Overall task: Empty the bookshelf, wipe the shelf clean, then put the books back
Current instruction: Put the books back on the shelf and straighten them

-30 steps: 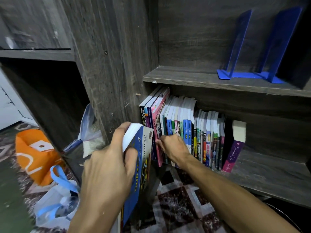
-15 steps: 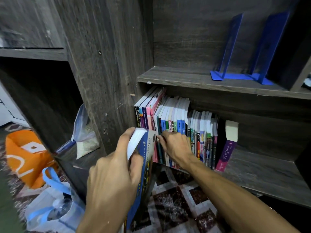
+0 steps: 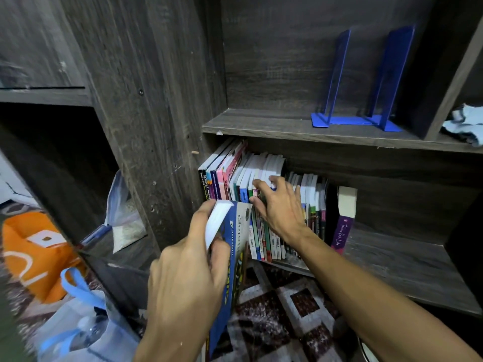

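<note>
The left hand (image 3: 188,278) grips a blue book (image 3: 235,246) upright just in front of the bookshelf, fingers clasped around its white page edge. Its cover shows yellow lettering and a "4". The right hand (image 3: 282,207) reaches into the row of books (image 3: 227,178) on the lower shelf (image 3: 392,262), fingers hooked over their white top edges, thumb on the spines, which are pink, blue, green and black. A purple book (image 3: 341,231) leans just beyond the row. 2 blue bookends (image 3: 337,74) stand on the upper shelf (image 3: 261,124).
</note>
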A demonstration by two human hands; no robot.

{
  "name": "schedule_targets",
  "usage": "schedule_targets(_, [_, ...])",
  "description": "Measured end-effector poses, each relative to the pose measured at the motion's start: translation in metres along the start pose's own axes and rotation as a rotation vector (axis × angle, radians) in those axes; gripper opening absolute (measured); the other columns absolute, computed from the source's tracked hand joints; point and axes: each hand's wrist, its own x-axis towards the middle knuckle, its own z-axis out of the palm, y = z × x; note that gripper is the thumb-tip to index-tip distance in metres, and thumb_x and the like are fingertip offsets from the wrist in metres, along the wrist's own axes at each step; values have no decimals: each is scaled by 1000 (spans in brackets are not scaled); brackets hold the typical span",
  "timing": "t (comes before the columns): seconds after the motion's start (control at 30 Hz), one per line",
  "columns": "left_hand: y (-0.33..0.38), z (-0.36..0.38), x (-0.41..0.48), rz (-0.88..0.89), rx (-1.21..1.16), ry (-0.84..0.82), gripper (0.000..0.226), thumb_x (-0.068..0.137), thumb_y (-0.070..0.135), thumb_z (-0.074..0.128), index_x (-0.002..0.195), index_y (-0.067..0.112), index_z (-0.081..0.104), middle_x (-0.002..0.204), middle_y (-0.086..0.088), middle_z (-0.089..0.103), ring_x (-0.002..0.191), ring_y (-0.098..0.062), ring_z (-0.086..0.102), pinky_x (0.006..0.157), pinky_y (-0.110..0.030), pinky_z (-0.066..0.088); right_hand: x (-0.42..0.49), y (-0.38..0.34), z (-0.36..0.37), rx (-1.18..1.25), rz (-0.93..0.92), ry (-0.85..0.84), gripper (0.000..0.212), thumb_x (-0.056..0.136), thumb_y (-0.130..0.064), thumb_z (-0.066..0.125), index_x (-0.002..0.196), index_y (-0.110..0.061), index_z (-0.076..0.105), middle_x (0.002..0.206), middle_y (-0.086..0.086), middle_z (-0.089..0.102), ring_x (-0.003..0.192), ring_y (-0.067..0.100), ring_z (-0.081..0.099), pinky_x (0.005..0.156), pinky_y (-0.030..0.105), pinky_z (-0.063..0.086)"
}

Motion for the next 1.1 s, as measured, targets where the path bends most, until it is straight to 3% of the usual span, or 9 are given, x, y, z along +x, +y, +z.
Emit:
schedule_targets(0.1, [-1, -1, -1, -2, -4, 6, 49, 88, 36, 46, 133, 50, 35, 50, 12, 36, 68, -39, 62, 65, -44, 48, -5, 0, -6, 61, 22, -9, 45, 101, -48, 49, 141, -28, 47, 148, 17, 38, 130, 35, 47, 102, 55, 49])
schedule_targets(0.2, [2, 1, -2, -22, -6, 10, 50, 89, 33, 50, 135, 49, 38, 49, 13, 32, 71, -40, 61, 63, -39, 40, -8, 4, -13, 69, 32, -12, 45, 102, -47, 48, 141, -26, 48, 150, 16, 35, 123, 35, 54, 94, 51, 54])
schedule_targets(0.3, [5, 3, -2, -26, -19, 17, 50, 90, 31, 52, 135, 49, 40, 50, 7, 38, 74, -42, 60, 64, -36, 33, -13, 11, -16, 60, 60, -2, 45, 102, -48, 48, 141, -26, 48, 151, 15, 34, 123, 33, 55, 90, 48, 54])
schedule_targets(0.57, [15, 34, 15, -67, 32, -50, 54, 97, 33, 41, 146, 45, 22, 102, -8, 69, 93, -43, 59, 75, -40, 37, -16, 16, -20, 82, 78, -10, 45, 101, -50, 47, 140, -28, 47, 150, 13, 32, 121, 32, 55, 92, 48, 54])
schedule_targets(0.77, [3, 78, 48, -9, 124, -62, 49, 98, 27, 41, 144, 32, 27, 85, -11, 66, 81, -42, 61, 66, -39, 36, -18, 14, -17, 115, 86, 8, 42, 101, -48, 48, 139, -29, 47, 150, 12, 32, 125, 36, 51, 92, 48, 52])
schedule_targets(0.87, [2, 103, 78, 0, 171, -126, 41, 100, 25, 42, 140, 19, 34, 81, -9, 60, 75, -33, 56, 64, -38, 40, -19, 15, -16, 121, 85, 12, 42, 101, -47, 48, 139, -28, 46, 150, 12, 32, 125, 36, 50, 92, 50, 52])
schedule_targets(0.97, [0, 133, 118, 0, 204, -228, 33, 100, 24, 47, 128, 8, 40, 92, -14, 64, 81, -31, 55, 66, -39, 43, -24, 20, -15, 119, 76, 21, 44, 102, -47, 48, 141, -28, 44, 151, 13, 31, 124, 37, 51, 92, 53, 53])
schedule_targets(1.1, [-7, 165, 147, -46, 168, -313, 40, 98, 26, 50, 128, 4, 36, 110, -21, 64, 102, -40, 59, 70, -38, 36, -27, 26, -13, 105, 43, 16, 43, 103, -49, 44, 142, -31, 38, 152, 13, 28, 121, 36, 54, 90, 52, 55])
